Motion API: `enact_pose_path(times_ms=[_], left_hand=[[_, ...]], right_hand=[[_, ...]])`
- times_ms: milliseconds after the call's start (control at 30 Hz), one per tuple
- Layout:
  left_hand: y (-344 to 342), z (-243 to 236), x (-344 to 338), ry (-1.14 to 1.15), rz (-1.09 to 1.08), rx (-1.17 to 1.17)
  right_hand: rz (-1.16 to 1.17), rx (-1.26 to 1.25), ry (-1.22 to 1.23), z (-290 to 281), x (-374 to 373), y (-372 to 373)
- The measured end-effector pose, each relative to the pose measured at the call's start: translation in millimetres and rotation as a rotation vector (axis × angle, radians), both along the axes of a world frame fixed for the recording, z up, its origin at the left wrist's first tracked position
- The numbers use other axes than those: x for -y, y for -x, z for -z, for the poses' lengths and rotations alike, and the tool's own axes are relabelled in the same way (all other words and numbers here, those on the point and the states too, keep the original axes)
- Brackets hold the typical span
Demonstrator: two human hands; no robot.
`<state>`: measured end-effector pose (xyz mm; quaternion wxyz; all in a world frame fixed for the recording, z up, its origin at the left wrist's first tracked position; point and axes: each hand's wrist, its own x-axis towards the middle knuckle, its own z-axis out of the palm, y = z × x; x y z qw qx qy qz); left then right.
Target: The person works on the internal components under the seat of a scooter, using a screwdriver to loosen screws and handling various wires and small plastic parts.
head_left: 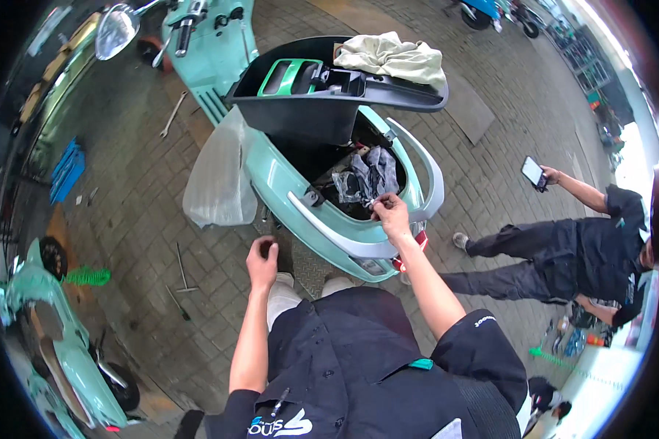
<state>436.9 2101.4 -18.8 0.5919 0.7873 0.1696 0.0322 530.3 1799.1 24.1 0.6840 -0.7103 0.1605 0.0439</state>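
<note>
My right hand point(392, 218) is at the rear rim of the mint scooter's point(282, 172) open compartment, fingers pinched on something small I cannot make out, beside crumpled grey cloth or plastic-wrapped items point(359, 175). My left hand point(263, 260) hangs lower left, outside the body, with fingers curled; whatever it may hold is hidden. Above the compartment, the raised black seat bucket point(293, 117) carries a green part point(277, 73) and a pale cloth point(388, 58). A translucent plastic sheet or bag point(216, 179) hangs at the left side. A grey grab rail point(428, 175) curves round the rear.
At right another person point(593, 256) stands holding a phone point(533, 172); someone else point(545, 395) is lower right. A second mint scooter point(73, 344) stands lower left. A wrench point(173, 115), T-handled tool point(184, 274), screwdriver point(179, 304) and blue tray point(67, 170) lie on the paved floor.
</note>
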Motion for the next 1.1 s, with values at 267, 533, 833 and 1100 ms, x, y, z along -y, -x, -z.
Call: enact_pose_path(times_ms=[267,533,833,1100], left_hand=[[-139.7,-43.7,53.5,-0.236,0.523,0.237],[-158.6,-21.9,104.2,-0.418,0.644,0.068],[-160.6,-10.9,105.1,-0.489,0.658,0.045],[-156.8,-8.9,103.8,-0.516,0.627,0.080]], right_hand=[[0.052,-0.052,0.431,13.6,-38.4,-29.2],[-0.116,-0.022,0.902,10.0,-51.1,-60.6],[-0.250,-0.001,0.997,11.0,-49.2,-67.5],[-0.349,0.021,1.097,5.3,-52.0,-69.5]])
